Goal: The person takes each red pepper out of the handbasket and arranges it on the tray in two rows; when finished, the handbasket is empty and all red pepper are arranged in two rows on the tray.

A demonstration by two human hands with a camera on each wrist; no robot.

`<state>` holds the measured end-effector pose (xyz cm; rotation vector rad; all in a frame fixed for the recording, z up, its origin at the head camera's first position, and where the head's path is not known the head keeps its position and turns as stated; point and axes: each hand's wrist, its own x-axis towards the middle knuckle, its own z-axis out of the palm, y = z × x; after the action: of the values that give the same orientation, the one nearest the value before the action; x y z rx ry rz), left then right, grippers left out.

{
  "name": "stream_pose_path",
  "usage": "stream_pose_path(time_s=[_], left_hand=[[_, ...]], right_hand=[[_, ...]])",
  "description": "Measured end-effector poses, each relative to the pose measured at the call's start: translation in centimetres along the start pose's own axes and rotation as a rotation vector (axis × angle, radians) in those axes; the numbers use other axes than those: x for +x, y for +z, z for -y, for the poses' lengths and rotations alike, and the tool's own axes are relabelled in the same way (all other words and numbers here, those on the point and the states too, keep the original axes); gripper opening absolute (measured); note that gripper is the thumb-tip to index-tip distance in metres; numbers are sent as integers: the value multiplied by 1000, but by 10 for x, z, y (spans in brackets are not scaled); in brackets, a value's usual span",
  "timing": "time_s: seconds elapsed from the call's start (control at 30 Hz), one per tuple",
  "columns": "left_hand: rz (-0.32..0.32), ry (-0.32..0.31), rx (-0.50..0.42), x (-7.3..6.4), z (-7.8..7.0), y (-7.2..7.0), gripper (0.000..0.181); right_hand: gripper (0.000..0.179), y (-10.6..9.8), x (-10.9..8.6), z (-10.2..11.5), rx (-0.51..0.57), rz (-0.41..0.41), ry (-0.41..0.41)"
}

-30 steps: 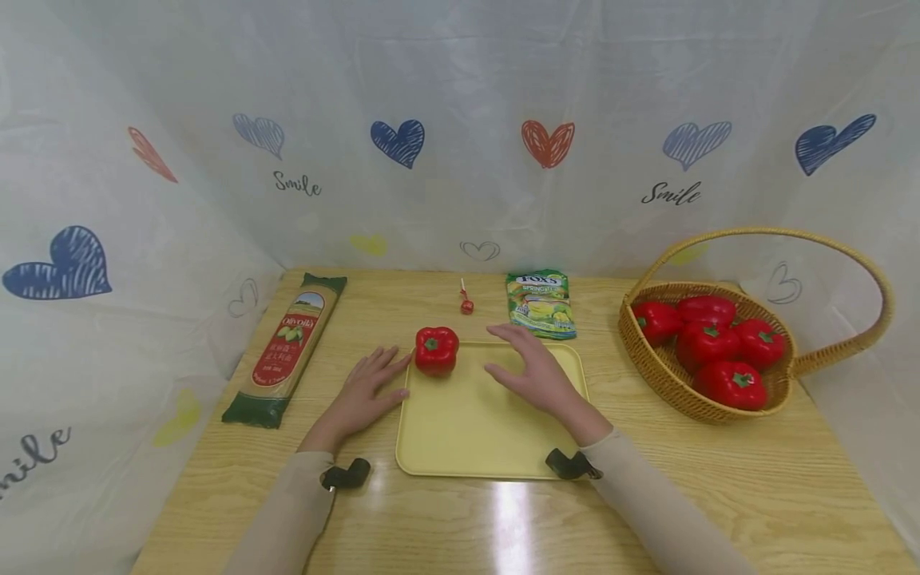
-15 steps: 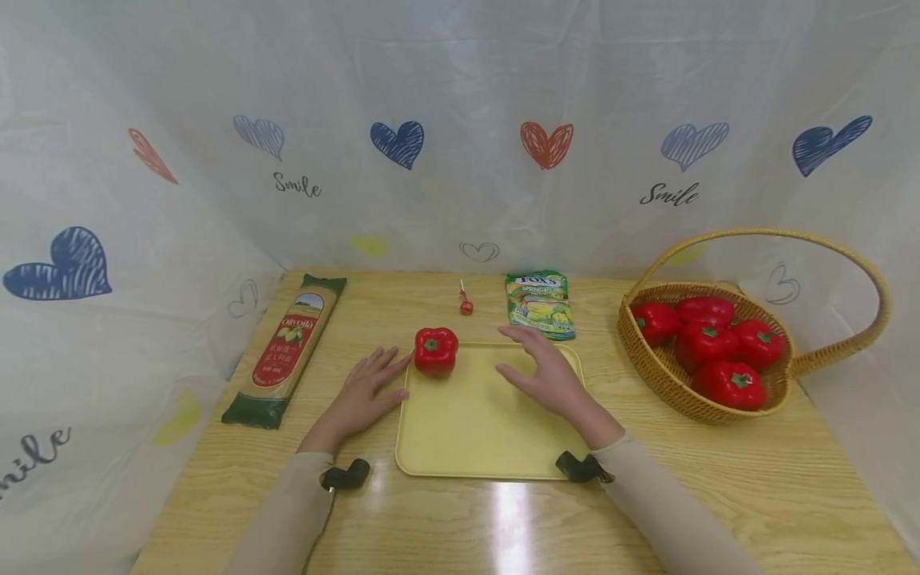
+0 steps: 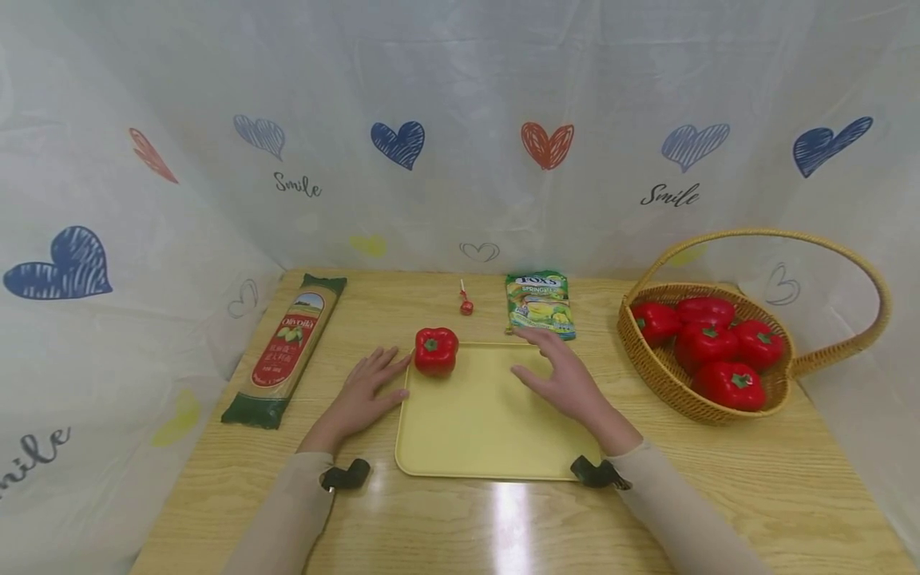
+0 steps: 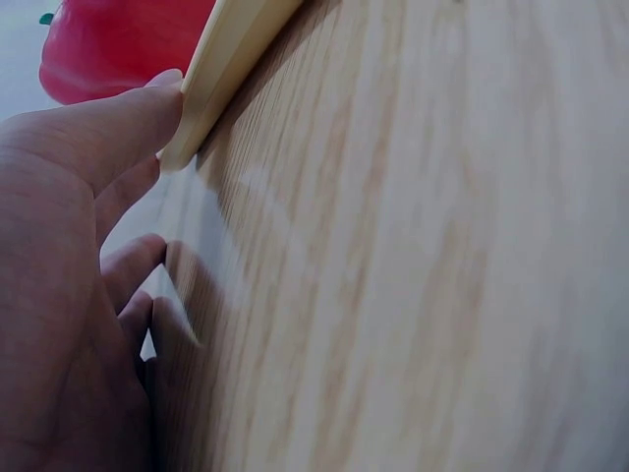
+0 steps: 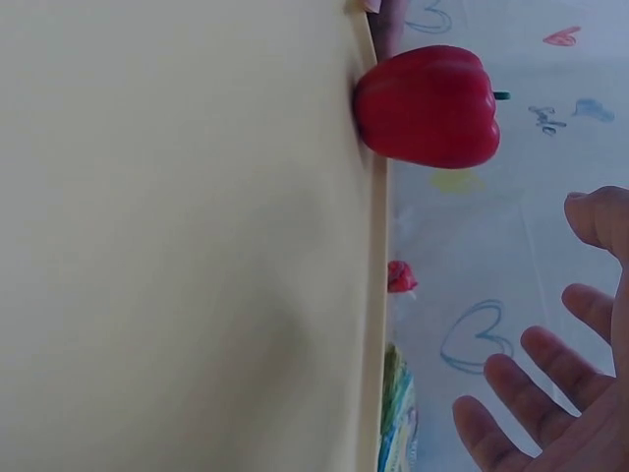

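Note:
A red bell pepper (image 3: 436, 352) stands at the back left corner of the yellow tray (image 3: 489, 423), stem up. My left hand (image 3: 365, 394) rests at the tray's left edge with fingers spread on the table; in the left wrist view its thumb (image 4: 147, 118) touches the rim. Over the right part of the tray hovers my right hand (image 3: 564, 379), holding nothing, fingers loosely extended and apart. The right wrist view shows those fingers (image 5: 536, 393) well away from the pepper (image 5: 428, 108).
A wicker basket (image 3: 654, 375) of several red peppers (image 3: 707, 345) stands at the right, its handle arched high. A pasta pack (image 3: 287, 351) lies at the left. Behind the tray are a lollipop (image 3: 466, 307) and a green candy bag (image 3: 541, 305). A printed curtain (image 3: 460, 192) hangs behind.
My right hand has drifted right, away from the pepper, over the tray. My left hand and the pepper have stayed in place.

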<state>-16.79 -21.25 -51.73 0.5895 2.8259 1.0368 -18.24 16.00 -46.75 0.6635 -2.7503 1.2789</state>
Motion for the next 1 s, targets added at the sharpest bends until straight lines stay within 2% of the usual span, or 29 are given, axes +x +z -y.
stream_pose_path(time_s=[0.67, 1.0], left_hand=[[1, 2, 1, 0, 0, 0, 63], [1, -2, -3, -1, 1, 1, 63]], right_hand=[[59, -19, -22, -19, -54, -58, -23], [58, -29, -32, -24, -67, -81, 1]])
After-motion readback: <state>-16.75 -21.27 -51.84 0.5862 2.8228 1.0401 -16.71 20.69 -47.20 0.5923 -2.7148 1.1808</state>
